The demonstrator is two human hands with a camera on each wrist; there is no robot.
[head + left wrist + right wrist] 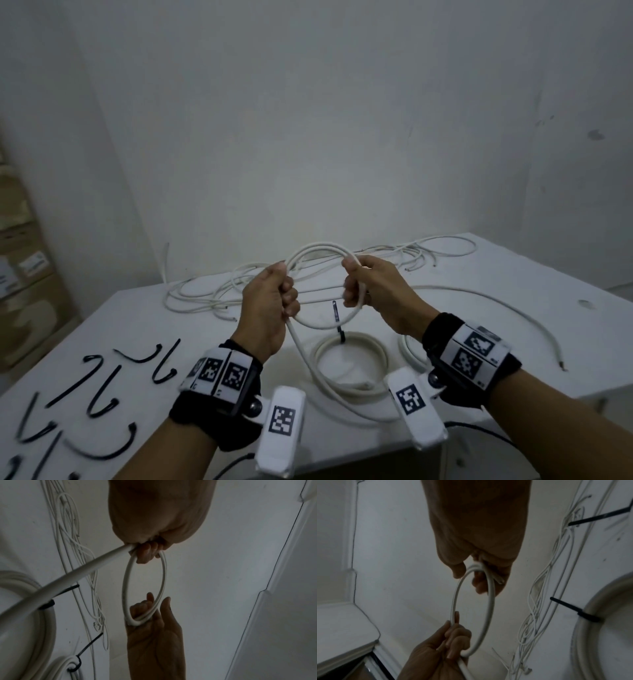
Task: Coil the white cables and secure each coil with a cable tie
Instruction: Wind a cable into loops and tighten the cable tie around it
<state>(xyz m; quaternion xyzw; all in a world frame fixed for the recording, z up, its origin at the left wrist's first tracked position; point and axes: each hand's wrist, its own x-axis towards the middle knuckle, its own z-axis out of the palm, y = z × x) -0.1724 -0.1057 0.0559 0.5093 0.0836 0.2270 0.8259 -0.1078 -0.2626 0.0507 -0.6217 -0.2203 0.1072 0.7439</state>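
A: The table [513, 274] runs off frame; cartons [24, 274] at left are cut off, labels unreadable.

B: The tied coil [351, 346]?

A: Partly behind wrists. Left hand [267, 305] and right hand [370, 291], fingers curled, grip the cable [318, 253] loop above it.

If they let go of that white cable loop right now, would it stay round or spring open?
Probably spring open a bit. The cable keeps smooth round curves between the left hand and the right hand, so it seems springy. The finished coil needs a black tie, and the loose tail sags, so it isn't rigid.
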